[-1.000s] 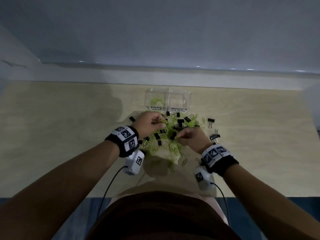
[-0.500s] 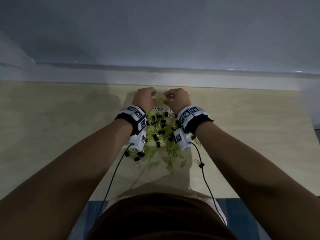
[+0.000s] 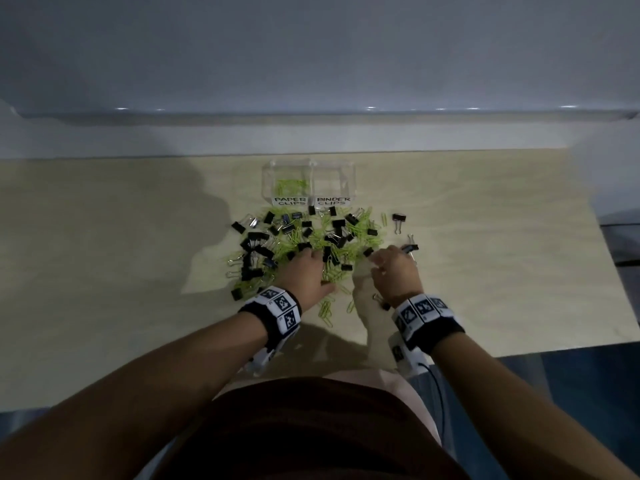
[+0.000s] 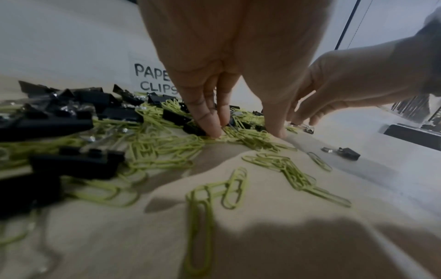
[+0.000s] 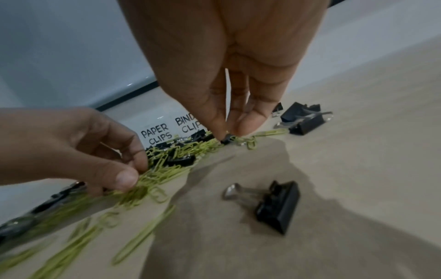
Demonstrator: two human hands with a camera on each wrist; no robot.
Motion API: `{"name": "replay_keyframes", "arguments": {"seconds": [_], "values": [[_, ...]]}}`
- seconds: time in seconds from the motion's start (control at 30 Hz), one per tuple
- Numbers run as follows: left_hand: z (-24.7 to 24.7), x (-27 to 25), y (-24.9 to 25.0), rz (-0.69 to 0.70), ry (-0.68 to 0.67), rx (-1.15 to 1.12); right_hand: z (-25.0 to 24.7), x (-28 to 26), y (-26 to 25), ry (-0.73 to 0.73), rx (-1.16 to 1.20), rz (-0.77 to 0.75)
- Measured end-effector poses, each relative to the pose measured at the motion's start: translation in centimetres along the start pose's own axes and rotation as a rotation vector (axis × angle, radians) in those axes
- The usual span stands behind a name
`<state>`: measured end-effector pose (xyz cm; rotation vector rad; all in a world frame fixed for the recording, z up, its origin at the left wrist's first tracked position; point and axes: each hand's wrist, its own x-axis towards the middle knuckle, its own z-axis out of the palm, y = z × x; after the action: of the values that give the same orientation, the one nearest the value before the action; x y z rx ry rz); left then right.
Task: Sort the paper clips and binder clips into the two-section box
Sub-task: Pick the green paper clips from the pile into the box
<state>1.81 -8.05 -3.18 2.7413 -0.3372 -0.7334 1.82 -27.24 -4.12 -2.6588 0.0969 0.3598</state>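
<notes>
1. While both hands work the same mixed pile, the left hand (image 3: 304, 275) has its fingers (image 4: 210, 120) curled down into the green paper clips (image 4: 167, 149), thumb and fingers closing on a small bunch of them; whether it has actually lifted any I cannot tell.
2. On the other side, the right hand (image 3: 394, 271) pinches a small black binder clip (image 5: 226, 140) between thumb and fingertips (image 5: 214, 120) at the pile's right edge.
3. Beyond the pile stands the clear two-section box (image 3: 349, 181), its near wall labelled PAPER CLIPS on the left and BINDER CLIPS on the right. A few green clips lie in the left section; the right one looks bare, so the sort seems barely begun.
4. Risk, left hand: the paper clips lie hooked through one another, so a lift may drag a chain along, or a black binder clip (image 4: 71, 162) tangled in it, into the wrong section.
5. Risk, right hand: green clips touch the pinched binder clip and could ride along with it, and so small a pinch may slip.
6. Risk, box: it looks light and stands just beyond the heap, so a reaching wrist could nudge or tip it.
7. Stray binder clips (image 5: 276, 205) near the wrists could be swept toward the wooden table (image 3: 104, 237) edge.
</notes>
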Motion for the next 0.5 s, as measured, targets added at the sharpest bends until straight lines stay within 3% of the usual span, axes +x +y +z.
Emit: {"name": "replay_keyframes", "arguments": {"seconds": [0.2,0.33,0.5], "values": [[0.7,0.6,1.0,-0.091,0.042,0.094,0.6,2.1,-1.6,-0.025,-0.038,-0.242],[0.5,0.7,1.0,-0.057,0.045,0.01,0.7,3.3,-1.9,-0.184,-0.161,-0.24],[0.5,0.7,0.0,0.021,0.046,-0.11,0.0,3.3,-1.8,-0.248,-0.115,-0.206]]}}
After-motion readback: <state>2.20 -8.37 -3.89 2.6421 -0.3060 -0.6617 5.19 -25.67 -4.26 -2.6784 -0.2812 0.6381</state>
